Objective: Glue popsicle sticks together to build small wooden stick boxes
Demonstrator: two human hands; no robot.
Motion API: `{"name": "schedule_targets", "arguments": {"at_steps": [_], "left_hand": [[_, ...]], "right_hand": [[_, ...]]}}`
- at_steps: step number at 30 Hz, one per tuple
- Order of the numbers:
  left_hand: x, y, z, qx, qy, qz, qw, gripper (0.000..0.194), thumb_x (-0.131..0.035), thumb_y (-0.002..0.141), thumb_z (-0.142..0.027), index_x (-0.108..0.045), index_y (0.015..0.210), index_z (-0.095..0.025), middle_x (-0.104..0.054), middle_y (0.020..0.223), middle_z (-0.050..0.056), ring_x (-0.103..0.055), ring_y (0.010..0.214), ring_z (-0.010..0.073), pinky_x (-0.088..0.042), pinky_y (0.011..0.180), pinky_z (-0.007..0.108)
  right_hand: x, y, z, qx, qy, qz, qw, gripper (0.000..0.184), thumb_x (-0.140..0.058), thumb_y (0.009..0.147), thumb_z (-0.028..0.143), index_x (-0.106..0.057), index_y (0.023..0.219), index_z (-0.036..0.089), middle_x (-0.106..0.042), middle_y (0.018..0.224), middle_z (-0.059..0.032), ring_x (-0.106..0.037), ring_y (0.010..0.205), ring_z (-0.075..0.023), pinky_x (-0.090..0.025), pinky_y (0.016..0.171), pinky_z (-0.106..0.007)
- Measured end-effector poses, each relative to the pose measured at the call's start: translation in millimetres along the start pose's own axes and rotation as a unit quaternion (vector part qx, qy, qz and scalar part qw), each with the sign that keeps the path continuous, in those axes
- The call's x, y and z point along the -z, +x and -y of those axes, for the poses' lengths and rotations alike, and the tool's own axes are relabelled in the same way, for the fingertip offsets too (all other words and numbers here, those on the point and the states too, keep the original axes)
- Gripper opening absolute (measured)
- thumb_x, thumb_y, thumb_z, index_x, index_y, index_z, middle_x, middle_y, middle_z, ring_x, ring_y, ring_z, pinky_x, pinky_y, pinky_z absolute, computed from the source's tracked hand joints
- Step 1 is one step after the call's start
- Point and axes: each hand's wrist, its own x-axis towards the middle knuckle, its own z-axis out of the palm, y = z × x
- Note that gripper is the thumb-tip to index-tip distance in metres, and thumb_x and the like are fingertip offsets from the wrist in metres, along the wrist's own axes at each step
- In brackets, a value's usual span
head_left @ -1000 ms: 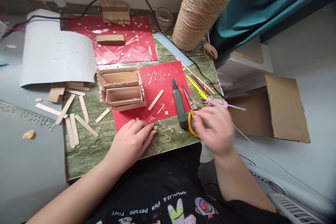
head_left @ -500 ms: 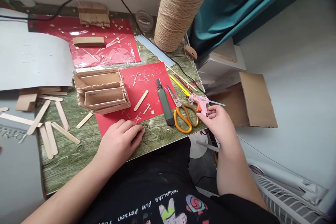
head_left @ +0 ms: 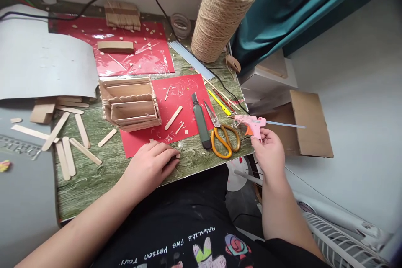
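My right hand (head_left: 270, 153) is closed round the handle of a pink glue gun (head_left: 251, 122), held just off the table's right edge with its nozzle pointing left and a glue stick jutting out behind. My left hand (head_left: 150, 165) rests palm down on the green wood-print table (head_left: 103, 171), fingers curled over small wooden bits at the red sheet's near edge (head_left: 138, 146). A popsicle-stick box (head_left: 130, 102) stands to the upper left of that hand. Orange-handled scissors (head_left: 224, 136) and a green utility knife (head_left: 201, 121) lie between my hands.
Loose popsicle sticks (head_left: 67, 140) lie at the left. A big twine spool (head_left: 221, 12) stands at the back, with clear glue sticks (head_left: 191, 59) beside it. A second red sheet (head_left: 125, 48), a curled white sheet (head_left: 44, 67) and cardboard (head_left: 309, 123) at the right.
My right hand moved from over the scissors to the glue gun, took it by the handle and lifted it off the table edge. My left hand stayed put.
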Motion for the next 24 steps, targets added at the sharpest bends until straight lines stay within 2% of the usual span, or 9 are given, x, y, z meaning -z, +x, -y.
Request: {"name": "schedule_targets", "arguments": {"at_steps": [5, 7, 11, 14, 16, 20, 22, 24], "left_hand": [[0.8, -1, -1, 0.007, -0.011, 0.0, 1.0, 0.016, -0.064, 0.1, -0.027, -0.068, 0.113, -0.02, -0.073, 0.102, 0.008, -0.064, 0.087, 0.0212, -0.054, 0.085, 0.039], [2.4, -1, -1, 0.016, -0.024, -0.001, 1.0, 0.018, -0.064, 0.099, -0.027, -0.067, 0.116, -0.02, -0.072, 0.103, 0.008, -0.064, 0.088, 0.0212, -0.054, 0.086, 0.039], [7.7, 0, -1, 0.032, -0.049, -0.013, 0.998, 0.015, -0.064, 0.098, -0.023, -0.068, 0.112, -0.021, -0.071, 0.099, 0.007, -0.063, 0.085, 0.0203, -0.053, 0.084, 0.037], [11.5, 0, 1, 0.039, -0.051, -0.025, 0.998, 0.011, -0.065, 0.096, -0.023, -0.069, 0.106, -0.022, -0.07, 0.094, 0.005, -0.063, 0.083, 0.02, -0.052, 0.08, 0.037], [12.6, -2, 4, 0.043, -0.048, -0.025, 0.998, 0.011, -0.066, 0.096, -0.024, -0.07, 0.106, -0.023, -0.071, 0.093, 0.005, -0.064, 0.084, 0.0202, -0.053, 0.08, 0.037], [11.0, -7, 11, 0.052, -0.055, -0.033, 0.997, 0.01, -0.065, 0.097, -0.027, -0.071, 0.105, -0.023, -0.07, 0.093, 0.005, -0.063, 0.083, 0.0198, -0.052, 0.078, 0.035], [9.5, -9, 14, 0.056, -0.069, -0.038, 0.995, 0.01, -0.063, 0.099, -0.027, -0.07, 0.104, -0.023, -0.07, 0.094, 0.005, -0.064, 0.085, 0.0199, -0.053, 0.08, 0.035], [8.7, -11, 16, 0.059, -0.078, -0.038, 0.994, 0.011, -0.061, 0.1, -0.025, -0.069, 0.106, -0.022, -0.07, 0.097, 0.006, -0.064, 0.088, 0.0205, -0.053, 0.083, 0.036]], "right_hand": [[-2, -7, 15, 0.016, 0.058, -0.045, 0.997, 0.038, -0.065, 0.084, 0.039, -0.06, 0.117, 0.021, -0.073, 0.111, -0.0126, -0.073, 0.091, -0.0259, -0.061, 0.079, -0.041], [-5, -13, 22, 0.033, 0.105, -0.041, 0.993, 0.037, -0.066, 0.083, 0.034, -0.058, 0.118, 0.022, -0.073, 0.109, -0.0104, -0.073, 0.088, -0.0242, -0.061, 0.081, -0.041], [-12, -36, 35, 0.045, 0.164, 0.054, 0.984, 0.038, -0.071, 0.083, 0.027, -0.058, 0.119, 0.025, -0.074, 0.097, -0.0053, -0.074, 0.079, -0.0235, -0.064, 0.08, -0.044], [-17, -59, 45, 0.033, 0.148, 0.161, 0.975, 0.031, -0.075, 0.086, 0.03, -0.064, 0.115, 0.024, -0.077, 0.101, -0.0082, -0.077, 0.094, -0.0291, -0.065, 0.087, -0.049], [-19, -71, 53, 0.062, 0.135, 0.218, 0.965, 0.03, -0.075, 0.089, 0.033, -0.068, 0.116, 0.024, -0.078, 0.109, -0.0096, -0.076, 0.106, -0.0312, -0.064, 0.093, -0.051], [-20, -81, 70, 0.122, 0.095, 0.261, 0.953, 0.024, -0.075, 0.09, 0.032, -0.073, 0.112, 0.024, -0.077, 0.112, -0.0074, -0.073, 0.109, -0.0284, -0.063, 0.096, -0.047], [-21, -84, 77, 0.098, 0.078, 0.289, 0.949, 0.026, -0.073, 0.092, 0.031, -0.072, 0.117, 0.023, -0.076, 0.115, -0.0078, -0.074, 0.103, -0.025, -0.064, 0.092, -0.042], [-23, -88, 81, 0.046, 0.075, 0.324, 0.942, 0.032, -0.068, 0.095, 0.031, -0.07, 0.126, 0.021, -0.077, 0.115, -0.0088, -0.074, 0.089, -0.0208, -0.064, 0.081, -0.038]]}}
